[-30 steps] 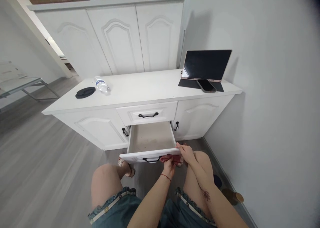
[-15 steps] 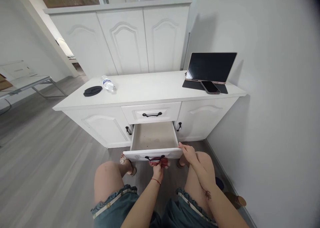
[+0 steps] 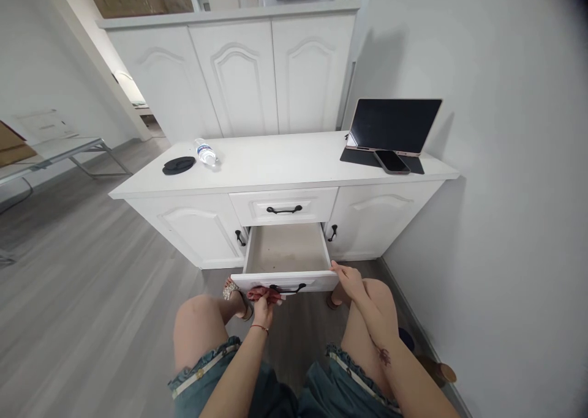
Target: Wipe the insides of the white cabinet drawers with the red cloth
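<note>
I crouch before a white sideboard (image 3: 275,173) whose lower middle drawer (image 3: 287,256) is pulled out and looks bare inside. My left hand (image 3: 264,302) is closed around a red cloth (image 3: 260,293) pressed against the drawer's white front, just left of its black handle (image 3: 288,289). My right hand (image 3: 351,280) rests on the drawer's front right corner, fingers curled over the edge. My bare knees frame the drawer.
On the sideboard top lie a water bottle (image 3: 205,152), a black round lid (image 3: 179,164), a propped tablet (image 3: 392,127) and a phone (image 3: 392,161). A tall white cupboard (image 3: 239,75) stands behind. A wall runs close on the right; grey floor opens to the left.
My left hand has slid the red cloth leftward along the drawer front, from its right end past the handle. My right hand stayed on the corner.
</note>
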The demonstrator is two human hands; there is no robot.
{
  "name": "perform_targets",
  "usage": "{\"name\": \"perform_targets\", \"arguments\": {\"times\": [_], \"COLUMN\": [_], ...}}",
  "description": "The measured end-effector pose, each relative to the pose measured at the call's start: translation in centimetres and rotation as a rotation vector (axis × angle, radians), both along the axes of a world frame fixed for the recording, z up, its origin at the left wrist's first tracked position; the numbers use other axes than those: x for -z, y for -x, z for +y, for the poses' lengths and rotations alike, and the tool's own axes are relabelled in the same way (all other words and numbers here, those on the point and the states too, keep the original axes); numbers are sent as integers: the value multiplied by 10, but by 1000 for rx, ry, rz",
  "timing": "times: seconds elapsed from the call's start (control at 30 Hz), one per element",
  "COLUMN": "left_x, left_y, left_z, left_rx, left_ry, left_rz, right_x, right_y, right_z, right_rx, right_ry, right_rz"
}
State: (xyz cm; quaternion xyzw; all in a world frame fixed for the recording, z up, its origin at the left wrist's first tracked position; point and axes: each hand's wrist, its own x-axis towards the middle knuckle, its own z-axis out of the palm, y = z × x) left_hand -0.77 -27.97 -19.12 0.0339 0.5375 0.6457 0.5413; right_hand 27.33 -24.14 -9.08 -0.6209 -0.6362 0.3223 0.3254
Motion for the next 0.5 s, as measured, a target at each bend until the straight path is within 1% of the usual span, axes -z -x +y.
{"name": "perform_targets", "arguments": {"times": [0.13,0.23,0.4,0.5], "left_x": [-7,-14,-28,-39], "left_y": [23,33,37,35], "left_z": [4,6,7,6], "left_rx": [-133,-216,-349,-367], "left_ry": [59,74,24,-40], "left_rz": [0,19,98,163], "right_x": [-3,-7,-15,-20], "right_y": [1,3,6,7], "right_z": [-1,-2,-4,-5], "right_rx": [1,8,20,34], "right_ry": [-14,-25,-43,-34], "right_rz": [-28,-36,-50,-58]}}
